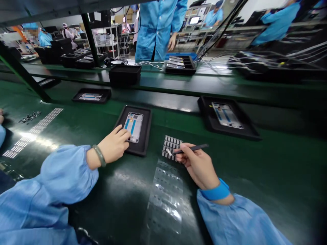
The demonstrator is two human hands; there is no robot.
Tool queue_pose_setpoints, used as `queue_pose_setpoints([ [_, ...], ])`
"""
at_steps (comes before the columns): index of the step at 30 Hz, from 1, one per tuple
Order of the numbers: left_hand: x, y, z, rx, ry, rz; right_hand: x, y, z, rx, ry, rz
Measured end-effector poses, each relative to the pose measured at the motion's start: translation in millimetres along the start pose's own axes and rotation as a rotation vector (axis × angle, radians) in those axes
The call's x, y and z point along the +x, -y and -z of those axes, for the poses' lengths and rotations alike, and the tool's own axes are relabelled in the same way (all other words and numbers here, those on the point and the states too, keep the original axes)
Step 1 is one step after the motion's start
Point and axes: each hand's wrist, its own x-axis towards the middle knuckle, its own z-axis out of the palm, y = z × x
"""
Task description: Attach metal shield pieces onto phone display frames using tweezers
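Note:
My left hand (113,147) rests at the left edge of a black tray (139,149), fingers stretched out and touching a silver phone frame (137,127) with blue strips. My right hand (196,165) is closed around black tweezers (195,148) held like a pen. At the tweezer tips is a small white piece (169,152), over a sheet of small grey stickers (170,141). Whether the tips pinch that piece I cannot tell. Clear plastic film (166,197) lies on the bench just below the sheet.
Another black tray (245,132) with a phone frame sits to the right, and a smaller tray (106,97) at the back left. A strip of labels (42,126) and small black parts (30,116) lie left. A person in blue (158,30) stands across the green bench (281,183).

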Motion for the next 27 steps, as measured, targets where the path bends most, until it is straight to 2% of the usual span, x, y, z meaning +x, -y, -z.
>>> queue_pose_setpoints([
  [3, -34, -24, 0.9, -0.172, -0.064, -0.053, 0, 4, -1, 0.03, 0.006, -0.025],
  [7, -66, -61, 4.0, -0.353, -0.081, -0.119, -7, 11, -14, 0.033, 0.126, -0.027],
  [10, -80, -93, 1.6, -0.398, -0.11, -0.168, -18, 13, -30, 0.007, 0.208, -0.066],
  [12, -86, -111, -1.1, -0.394, -0.178, -0.199, -26, 12, -42, -0.012, 0.264, -0.105],
  [15, -88, -122, 1.3, -0.439, -0.316, -0.219, -37, 11, -61, -0.012, 0.314, -0.132],
  [16, -87, -120, 4.2, -0.497, -0.338, -0.19, -39, 11, -67, -0.009, 0.312, -0.132],
  [18, -83, -105, 10.9, -0.662, -0.347, -0.017, -43, 9, -78, -0.009, 0.299, -0.128],
  [21, -71, -74, 15.2, -0.935, -0.348, 0.418, -45, 6, -92, -0.008, 0.302, -0.122],
  [23, -61, -59, 12.0, -1.137, -0.334, 0.627, -46, 4, -99, -0.005, 0.317, -0.114],
  [25, -53, -52, 6.3, -1.331, -0.304, 0.696, -46, 1, -104, -0.016, 0.327, -0.101],
  [27, -49, -52, 1.1, -1.445, -0.298, 0.701, -46, -2, -106, -0.047, 0.334, -0.083],
])
